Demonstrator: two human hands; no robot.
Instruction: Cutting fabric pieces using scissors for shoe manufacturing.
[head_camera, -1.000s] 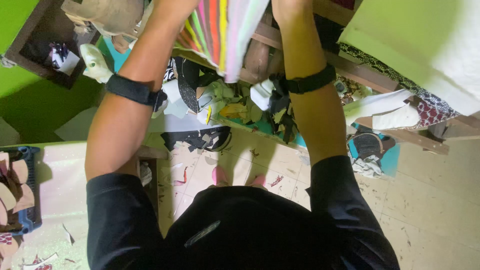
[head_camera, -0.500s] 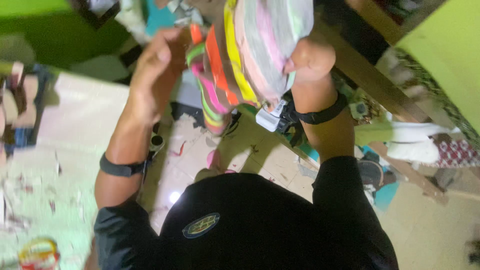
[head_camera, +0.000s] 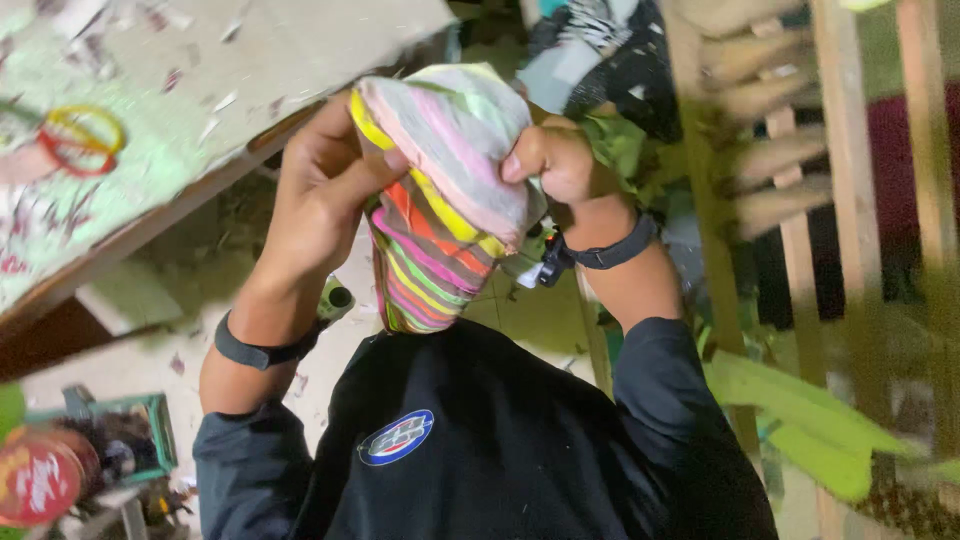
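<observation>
Workshop: I see a cluttered floor under a pale, scrap-strewn bench (head_camera: 200, 90) at upper left, and a wooden rack (head_camera: 790, 200) of slats at right, its shelves holding shapes too blurred for me to name.

Change of view: a second ago the arms reached up and away from the body toward a stack of coloured sheets at the rack; now both have come in close over the dark shirt (head_camera: 480, 440), and the bench fills the corner where the floor was.

Bundle: the striped sheets (head_camera: 445, 190), in pink, green, yellow and orange, are no longer flat and fanned. They sit between the two hands, bent over at the top into a rounded fold, the lower edges hanging toward the chest.

Left hand: my left hand (head_camera: 325, 190) is closed around the bundle's left side, thumb pressed on the fold, a dark band on the wrist.

Right hand: my right hand (head_camera: 555, 160) is clenched on the right edge, pinching the layers, a dark strap and small clip at the wrist.

Reading: I judge the sheets have been taken from the rack and are being bent or tested in hand.

Small things: rubber bands (head_camera: 80, 140), yellow and red, lie on the bench; a red round tin (head_camera: 40, 480) sits at lower left.
</observation>
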